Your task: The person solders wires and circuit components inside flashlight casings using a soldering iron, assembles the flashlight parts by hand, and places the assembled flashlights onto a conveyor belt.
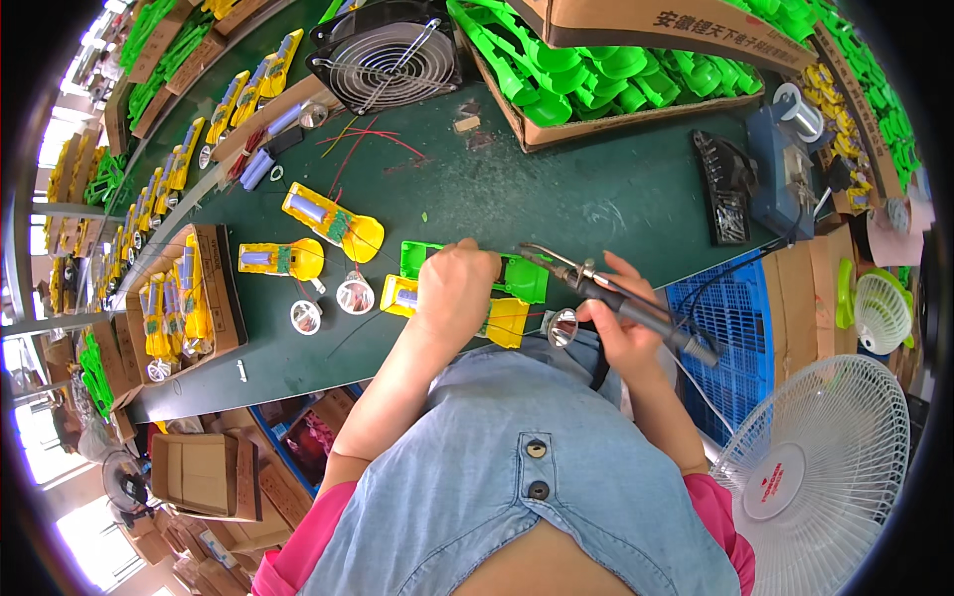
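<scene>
My right hand (630, 333) is closed around a soldering iron (636, 306) with a dark handle, its tip slanting up and left over a green plastic flashlight shell (532, 280). Above the same shell and a yellow flashlight half-shell (509, 323), my left hand (457, 288) is curled; its fingertips and whatever they pinch are hidden. A round reflector (562, 328) sits at the yellow piece's right end, just below my right hand. To the left lie two more yellow half-shells (360, 236) (303, 260) with batteries and green boards, plus two loose reflectors (355, 295) (306, 317).
A carton of green shells (537, 134) stands at the back beside a black fan (386, 65). On the right are a blue soldering unit (780, 169), a black tray (722, 189) and a solder spool (797, 111). A box of yellow assemblies (221, 288) is at left, a white fan (815, 467) lower right.
</scene>
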The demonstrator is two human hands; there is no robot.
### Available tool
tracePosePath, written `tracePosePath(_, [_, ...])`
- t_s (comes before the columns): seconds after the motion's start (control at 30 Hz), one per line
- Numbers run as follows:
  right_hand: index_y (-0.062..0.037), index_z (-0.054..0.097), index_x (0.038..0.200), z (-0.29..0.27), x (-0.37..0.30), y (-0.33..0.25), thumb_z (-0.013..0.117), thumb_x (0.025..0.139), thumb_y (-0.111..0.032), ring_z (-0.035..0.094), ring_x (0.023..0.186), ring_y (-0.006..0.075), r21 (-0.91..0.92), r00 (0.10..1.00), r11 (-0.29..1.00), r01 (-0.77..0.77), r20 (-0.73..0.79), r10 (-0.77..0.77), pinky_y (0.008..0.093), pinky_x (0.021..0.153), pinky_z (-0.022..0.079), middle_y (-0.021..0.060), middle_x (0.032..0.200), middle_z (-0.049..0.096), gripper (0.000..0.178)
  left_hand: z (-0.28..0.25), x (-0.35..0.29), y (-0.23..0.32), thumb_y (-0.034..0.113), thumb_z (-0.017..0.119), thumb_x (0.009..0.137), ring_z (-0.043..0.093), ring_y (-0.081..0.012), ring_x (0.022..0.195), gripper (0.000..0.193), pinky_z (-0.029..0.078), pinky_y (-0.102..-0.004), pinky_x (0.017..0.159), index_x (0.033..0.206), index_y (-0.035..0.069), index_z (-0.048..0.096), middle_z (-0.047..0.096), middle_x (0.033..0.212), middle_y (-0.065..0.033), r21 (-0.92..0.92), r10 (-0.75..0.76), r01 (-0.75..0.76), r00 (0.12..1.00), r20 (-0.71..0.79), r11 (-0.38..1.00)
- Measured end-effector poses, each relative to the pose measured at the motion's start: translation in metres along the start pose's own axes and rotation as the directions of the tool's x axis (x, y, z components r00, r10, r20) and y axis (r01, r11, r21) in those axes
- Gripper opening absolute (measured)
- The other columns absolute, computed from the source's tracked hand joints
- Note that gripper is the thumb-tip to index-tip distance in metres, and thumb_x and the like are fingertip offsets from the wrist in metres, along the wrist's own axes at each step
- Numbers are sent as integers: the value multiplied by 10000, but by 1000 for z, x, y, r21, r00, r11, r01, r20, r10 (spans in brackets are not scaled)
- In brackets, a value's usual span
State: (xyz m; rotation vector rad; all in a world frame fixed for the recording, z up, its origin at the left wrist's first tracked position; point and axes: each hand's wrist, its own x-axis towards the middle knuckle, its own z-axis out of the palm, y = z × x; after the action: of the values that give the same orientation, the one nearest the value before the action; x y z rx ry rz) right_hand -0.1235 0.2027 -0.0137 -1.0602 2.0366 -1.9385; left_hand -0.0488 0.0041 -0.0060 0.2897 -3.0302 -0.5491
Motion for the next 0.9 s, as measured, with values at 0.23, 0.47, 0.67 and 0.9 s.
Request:
tracePosePath(0.23, [-9, 429, 1175, 32, -1, -17, 745, 645, -137, 619, 857, 211, -169, 957, 973, -158, 216, 193, 496, 1048, 160, 96, 976, 631, 630, -1, 0, 1, 81, 609, 688, 583, -288, 645, 32, 459, -374, 573, 702, 72, 636, 553, 687, -123, -12, 7, -7, 1000, 4, 1000])
tracePosePath(0.47, [-13, 369, 1240, 42, -3, -4, 784, 575, -231, 474, 1122, 269, -273, 904, 957, -98, 377, 200, 506, 1067, 54, 116, 1181, 522, 813, -4, 1, 4, 57, 608, 696, 578, -312, 651, 37, 456, -398, 578, 725, 48, 631, 544, 685, -140, -14, 7, -7, 1000, -8, 1000])
tracePosePath(0.67, [-15, 373, 1235, 42, -6, -2, 787, 575, -230, 502, 1092, 263, -299, 914, 953, -58, 368, 171, 505, 1067, 53, 110, 1136, 555, 808, -5, -1, 2, 75, 614, 704, 574, -313, 670, 44, 451, -391, 584, 730, 45, 631, 546, 698, -143, -33, 27, -28, 1000, -16, 999])
tracePosePath(0.9, [-31, 373, 1238, 28, 14, -4, 774, 577, -162, 503, 1094, 253, -335, 901, 938, -86, 375, 217, 502, 1069, 67, 92, 1153, 542, 784, -40, -29, -12, 38, 651, 652, 542, -239, 749, 205, 451, -330, 643, 854, 67, 666, 559, 796, -68, -318, 165, -200, 977, -134, 927])
